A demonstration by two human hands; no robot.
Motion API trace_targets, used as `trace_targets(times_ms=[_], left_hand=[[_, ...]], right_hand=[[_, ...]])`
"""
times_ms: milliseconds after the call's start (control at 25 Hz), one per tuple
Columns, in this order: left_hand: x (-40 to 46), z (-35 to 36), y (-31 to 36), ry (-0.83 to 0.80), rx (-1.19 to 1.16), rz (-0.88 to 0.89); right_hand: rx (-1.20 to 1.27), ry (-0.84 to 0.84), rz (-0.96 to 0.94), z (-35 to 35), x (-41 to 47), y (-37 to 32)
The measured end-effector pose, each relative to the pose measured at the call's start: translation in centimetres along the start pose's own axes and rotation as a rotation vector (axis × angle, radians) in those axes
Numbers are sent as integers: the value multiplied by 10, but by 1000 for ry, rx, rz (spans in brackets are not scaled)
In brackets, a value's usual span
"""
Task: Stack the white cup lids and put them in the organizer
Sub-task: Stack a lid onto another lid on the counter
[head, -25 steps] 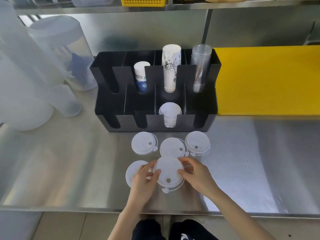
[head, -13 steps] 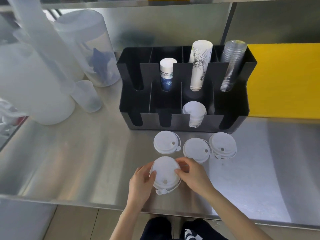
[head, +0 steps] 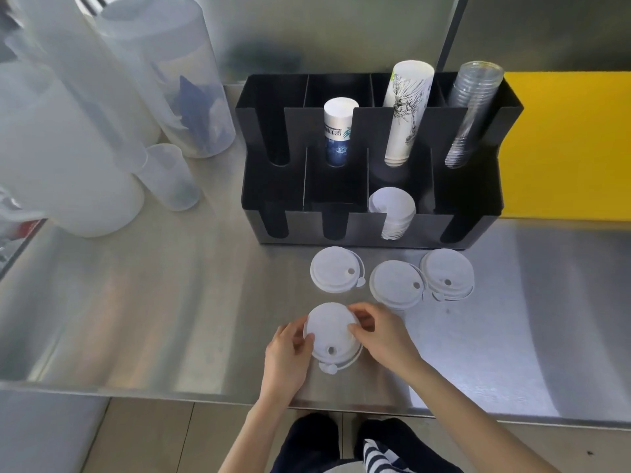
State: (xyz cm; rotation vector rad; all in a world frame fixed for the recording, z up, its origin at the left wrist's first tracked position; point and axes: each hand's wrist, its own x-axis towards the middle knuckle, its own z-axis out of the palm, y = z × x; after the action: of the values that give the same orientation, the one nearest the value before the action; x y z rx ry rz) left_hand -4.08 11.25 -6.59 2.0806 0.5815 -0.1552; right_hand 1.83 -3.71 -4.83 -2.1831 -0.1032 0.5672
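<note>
A small stack of white cup lids (head: 332,339) rests on the steel counter near its front edge. My left hand (head: 286,356) grips its left rim and my right hand (head: 379,336) grips its right rim. Three more white lids lie flat behind it: the left lid (head: 336,269), the middle lid (head: 396,285) and the right lid (head: 447,273), the last two overlapping. The black organizer (head: 478,206) stands behind them. A stack of white lids (head: 392,209) sits in its third front compartment.
The organizer's back row holds a blue-and-white cup stack (head: 338,134), a printed paper cup stack (head: 406,110) and a clear plastic cup stack (head: 471,114). Translucent jugs (head: 68,158) stand at the left. A yellow board (head: 566,145) lies at the right.
The lid that lay at the front left is now under the one in my hands, forming one stack. The camera has moved closer and shifted left.
</note>
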Motion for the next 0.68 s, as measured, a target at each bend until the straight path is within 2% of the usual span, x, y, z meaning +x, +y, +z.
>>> trace_targets(times_ms=[360, 560, 680], left_hand=[[2, 12, 11, -59, 112, 71], [6, 11, 18, -60, 284, 103], [9, 11, 34, -29, 341, 196]], right_hand=[[-105, 59, 11, -4, 1, 12], [-107, 77, 11, -8, 0, 12], [-73, 172, 9, -19, -1, 12]])
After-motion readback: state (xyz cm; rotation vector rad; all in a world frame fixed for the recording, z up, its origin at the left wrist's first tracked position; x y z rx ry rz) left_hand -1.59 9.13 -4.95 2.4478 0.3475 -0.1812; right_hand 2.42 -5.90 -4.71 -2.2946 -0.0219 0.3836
